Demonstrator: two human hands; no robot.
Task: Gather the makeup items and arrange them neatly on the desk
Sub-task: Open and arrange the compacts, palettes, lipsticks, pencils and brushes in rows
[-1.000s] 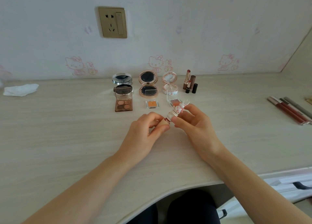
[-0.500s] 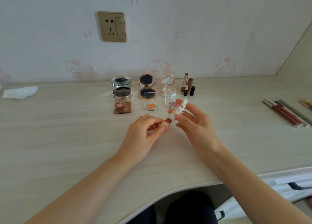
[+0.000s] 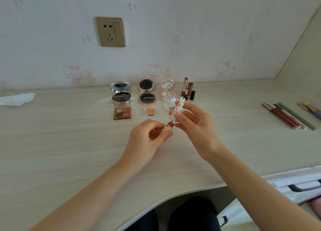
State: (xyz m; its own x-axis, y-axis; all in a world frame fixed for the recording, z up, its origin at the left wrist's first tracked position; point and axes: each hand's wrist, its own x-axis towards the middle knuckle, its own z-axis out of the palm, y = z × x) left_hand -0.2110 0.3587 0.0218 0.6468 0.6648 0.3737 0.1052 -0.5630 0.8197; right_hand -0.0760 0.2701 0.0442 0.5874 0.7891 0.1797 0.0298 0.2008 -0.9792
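My left hand (image 3: 147, 136) pinches a small cream lip-gloss tube (image 3: 167, 128) with a reddish neck. My right hand (image 3: 194, 124) holds its rabbit-topped cap (image 3: 179, 107), tilted and lifted just off the tube, with the red wand tip (image 3: 172, 121) showing between them. Behind, in a row on the desk (image 3: 69, 143), stand a silver compact (image 3: 121, 90), a brown eyeshadow palette (image 3: 122, 110), a rose-gold compact (image 3: 147, 91), a pink compact (image 3: 168, 91), a small orange pan (image 3: 150, 111) and upright lipsticks (image 3: 187, 90).
Several lip-gloss tubes and pencils (image 3: 288, 116) lie at the right side of the desk. A crumpled white tissue (image 3: 17, 99) rests at the far left. A wall socket (image 3: 111, 32) is above. A white drawer unit (image 3: 295, 187) stands below the desk's right edge.
My right hand has raised the rabbit cap up and away from the tube, drawing the wand out. My left hand has stayed put, holding the tube.
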